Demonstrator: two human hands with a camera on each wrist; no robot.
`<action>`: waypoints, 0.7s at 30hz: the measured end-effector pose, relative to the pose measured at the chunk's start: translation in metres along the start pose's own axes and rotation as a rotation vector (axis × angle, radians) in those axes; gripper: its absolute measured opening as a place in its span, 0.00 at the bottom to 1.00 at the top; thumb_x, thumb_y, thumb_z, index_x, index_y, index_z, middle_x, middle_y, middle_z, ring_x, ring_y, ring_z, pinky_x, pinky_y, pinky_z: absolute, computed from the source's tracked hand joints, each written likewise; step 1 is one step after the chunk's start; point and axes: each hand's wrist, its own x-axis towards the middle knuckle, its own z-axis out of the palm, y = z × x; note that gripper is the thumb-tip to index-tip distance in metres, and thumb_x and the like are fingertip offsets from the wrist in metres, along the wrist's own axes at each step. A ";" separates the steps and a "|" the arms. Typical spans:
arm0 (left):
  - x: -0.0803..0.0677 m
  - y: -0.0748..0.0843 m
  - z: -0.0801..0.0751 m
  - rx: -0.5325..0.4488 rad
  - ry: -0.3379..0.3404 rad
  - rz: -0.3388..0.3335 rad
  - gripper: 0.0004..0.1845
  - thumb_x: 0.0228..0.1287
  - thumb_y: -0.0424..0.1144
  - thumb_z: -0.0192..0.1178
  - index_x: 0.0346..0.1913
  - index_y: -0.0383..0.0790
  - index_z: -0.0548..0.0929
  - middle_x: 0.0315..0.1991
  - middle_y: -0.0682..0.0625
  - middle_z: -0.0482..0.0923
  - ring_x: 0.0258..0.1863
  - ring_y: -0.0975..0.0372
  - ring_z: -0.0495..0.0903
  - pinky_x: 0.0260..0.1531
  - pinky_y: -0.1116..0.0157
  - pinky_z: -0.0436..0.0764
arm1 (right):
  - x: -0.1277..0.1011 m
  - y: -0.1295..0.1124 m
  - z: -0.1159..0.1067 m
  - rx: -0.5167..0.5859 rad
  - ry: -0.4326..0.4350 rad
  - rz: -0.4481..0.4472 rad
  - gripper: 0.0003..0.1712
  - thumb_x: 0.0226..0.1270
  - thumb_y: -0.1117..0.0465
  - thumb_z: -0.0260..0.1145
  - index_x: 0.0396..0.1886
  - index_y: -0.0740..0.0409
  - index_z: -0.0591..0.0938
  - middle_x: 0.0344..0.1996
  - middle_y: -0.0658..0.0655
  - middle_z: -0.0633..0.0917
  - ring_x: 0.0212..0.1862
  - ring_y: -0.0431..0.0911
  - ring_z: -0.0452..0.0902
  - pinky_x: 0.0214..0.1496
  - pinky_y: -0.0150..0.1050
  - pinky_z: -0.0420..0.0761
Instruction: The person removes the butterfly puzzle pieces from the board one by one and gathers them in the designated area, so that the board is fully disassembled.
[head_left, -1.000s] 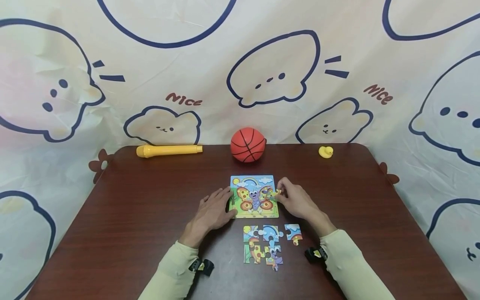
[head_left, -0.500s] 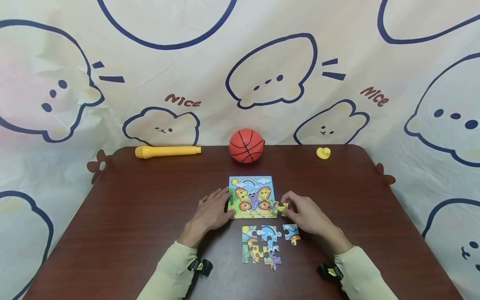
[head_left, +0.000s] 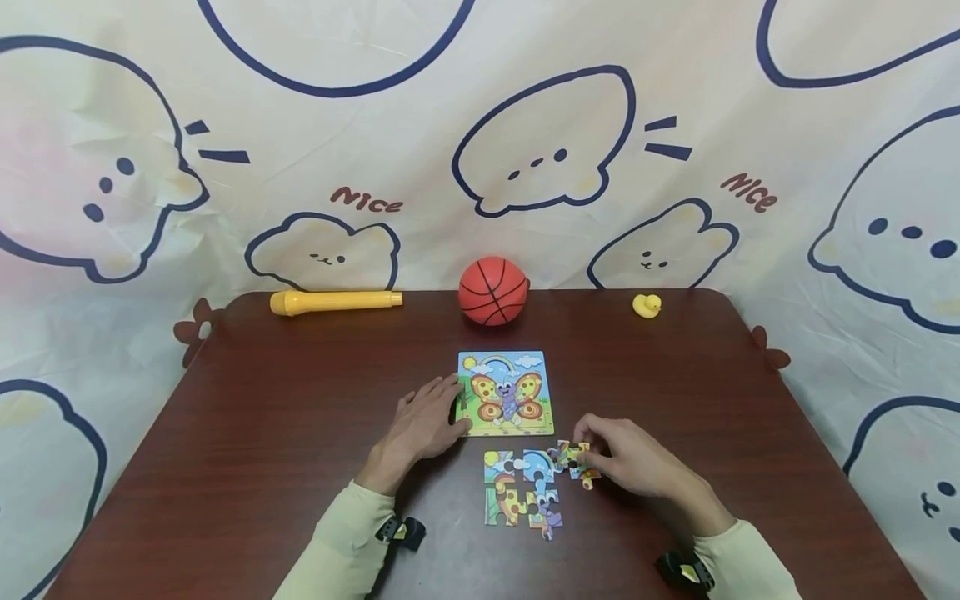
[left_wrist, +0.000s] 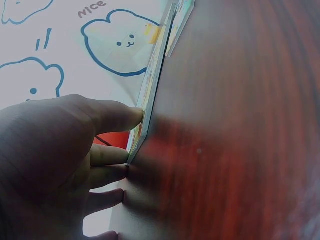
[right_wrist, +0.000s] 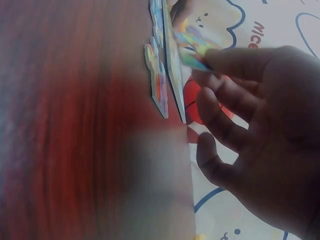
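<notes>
Right hand: fingertips covered part of the small puzzle piece they pinched, and that piece overlapped the loose piece beneath, so the print and outline of both were not legible; in the right wrist view the piece was blurred, and the hand was cut off by the right and lower edges. Left hand: fingers lay over the left edge of the butterfly puzzle board, hiding that strip; in the left wrist view the board showed only edge-on, its picture unseen, the table was blurred, and the hand was cropped at the left and bottom. Both forearms ran out of the head view at the lower edge; markings on the yellow duck were too small to read.
</notes>
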 end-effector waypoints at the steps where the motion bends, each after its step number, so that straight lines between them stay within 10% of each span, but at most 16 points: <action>1: 0.000 0.000 0.000 0.001 -0.002 -0.001 0.35 0.64 0.54 0.59 0.71 0.45 0.67 0.76 0.50 0.57 0.76 0.52 0.54 0.68 0.41 0.55 | -0.002 0.001 0.000 0.011 -0.023 -0.009 0.09 0.64 0.56 0.68 0.35 0.37 0.76 0.23 0.39 0.77 0.26 0.34 0.71 0.27 0.30 0.73; 21: 0.001 -0.002 0.000 0.010 -0.010 0.001 0.35 0.65 0.55 0.58 0.72 0.46 0.66 0.76 0.50 0.56 0.76 0.52 0.53 0.69 0.41 0.54 | -0.027 0.008 0.003 0.081 -0.249 -0.087 0.04 0.65 0.56 0.66 0.38 0.40 0.81 0.26 0.37 0.79 0.25 0.29 0.69 0.28 0.27 0.72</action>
